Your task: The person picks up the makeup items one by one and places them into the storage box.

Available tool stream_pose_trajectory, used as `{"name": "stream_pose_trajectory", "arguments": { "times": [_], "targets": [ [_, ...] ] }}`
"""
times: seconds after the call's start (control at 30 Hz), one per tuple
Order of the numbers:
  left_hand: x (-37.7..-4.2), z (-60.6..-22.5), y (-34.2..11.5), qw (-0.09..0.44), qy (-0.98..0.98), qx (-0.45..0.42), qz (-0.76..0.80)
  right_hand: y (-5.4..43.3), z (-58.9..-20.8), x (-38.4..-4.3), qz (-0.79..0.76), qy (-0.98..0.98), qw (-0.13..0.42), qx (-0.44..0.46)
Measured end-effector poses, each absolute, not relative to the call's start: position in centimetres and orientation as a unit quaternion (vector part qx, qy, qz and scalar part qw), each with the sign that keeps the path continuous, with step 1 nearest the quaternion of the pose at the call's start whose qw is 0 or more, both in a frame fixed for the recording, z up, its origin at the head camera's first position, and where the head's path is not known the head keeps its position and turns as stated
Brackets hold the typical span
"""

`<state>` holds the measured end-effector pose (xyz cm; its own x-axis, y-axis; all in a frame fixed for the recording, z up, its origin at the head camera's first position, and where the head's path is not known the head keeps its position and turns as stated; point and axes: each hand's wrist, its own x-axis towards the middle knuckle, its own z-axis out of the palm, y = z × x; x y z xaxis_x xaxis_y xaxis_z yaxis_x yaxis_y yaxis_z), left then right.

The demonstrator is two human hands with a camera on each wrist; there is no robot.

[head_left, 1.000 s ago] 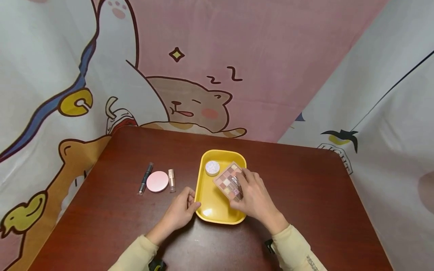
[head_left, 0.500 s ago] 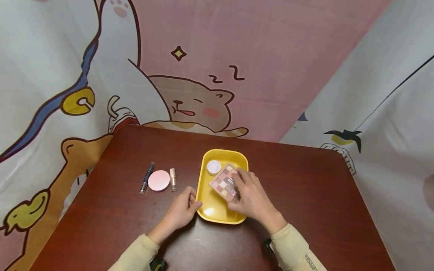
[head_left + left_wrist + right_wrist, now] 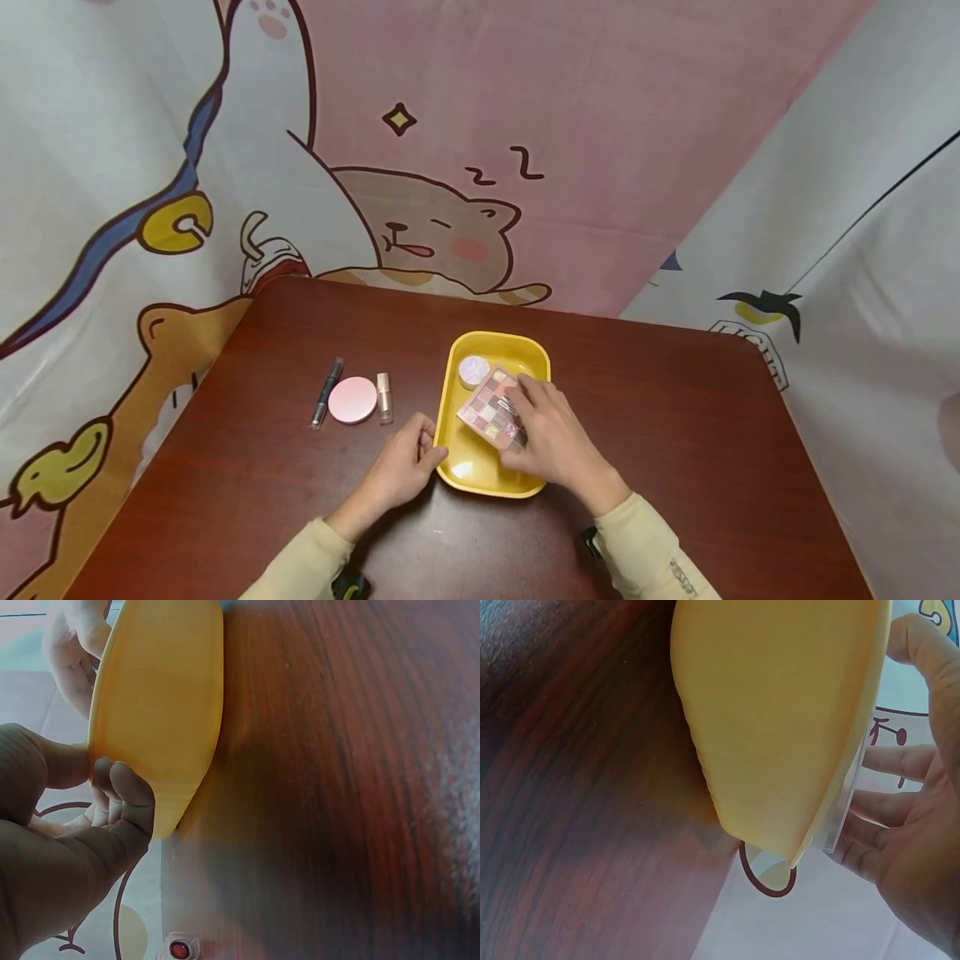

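A yellow tray stands on the table, pinched at its left rim between the thumb and fingers of my left hand. The left wrist view shows the thumb over the rim and the curled fingers against the outer wall. Over the tray's right half, my right hand grips a square eyeshadow palette by its right side, and the palette lies tilted to the tray's edges. The right wrist view shows only its clear edge above the rim. A small round lilac box sits in the tray's far left corner.
Left of the tray lie a dark double-ended makeup pen, a round pink compact and a lipstick tube. A patterned curtain hangs behind the brown table.
My right hand has moved the palette slightly left and toward me within the tray area. My left hand keeps its hold on the rim. The head view has shifted slightly.
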<state>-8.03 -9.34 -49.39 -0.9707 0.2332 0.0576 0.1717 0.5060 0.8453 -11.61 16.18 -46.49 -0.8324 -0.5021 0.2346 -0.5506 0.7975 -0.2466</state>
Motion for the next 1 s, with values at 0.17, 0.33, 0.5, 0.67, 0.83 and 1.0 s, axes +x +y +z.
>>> {"name": "stream_pose_trajectory", "arguments": {
  "times": [0.17,0.33,0.5,0.67,0.83,1.0],
  "targets": [
    [-8.18,-49.1,-9.3,0.048,0.865,0.103,0.489,16.21,-46.67,-11.86,0.158,-0.937,0.095,0.295],
    [-8.26,-49.01,-9.31,0.058,0.865,0.096,0.488,16.1,-46.73,-12.03,0.161,-0.937,0.079,0.301],
    [-8.21,-49.06,-9.24,0.058,0.868,0.099,0.484,15.94,-46.81,-12.05,0.166,-0.935,0.059,0.307],
    [-8.22,-49.28,-9.2,0.055,0.869,0.102,0.481,15.74,-46.88,-12.06,0.169,-0.935,0.039,0.309],
    [-8.24,-49.32,-9.15,0.054,0.87,0.101,0.479,15.62,-47.06,-12.07,0.165,-0.938,0.017,0.304],
    [-8.21,-49.26,-9.16,0.052,0.871,0.102,0.478,15.56,-47.28,-12.15,0.165,-0.937,0.008,0.308]
  ]
}}
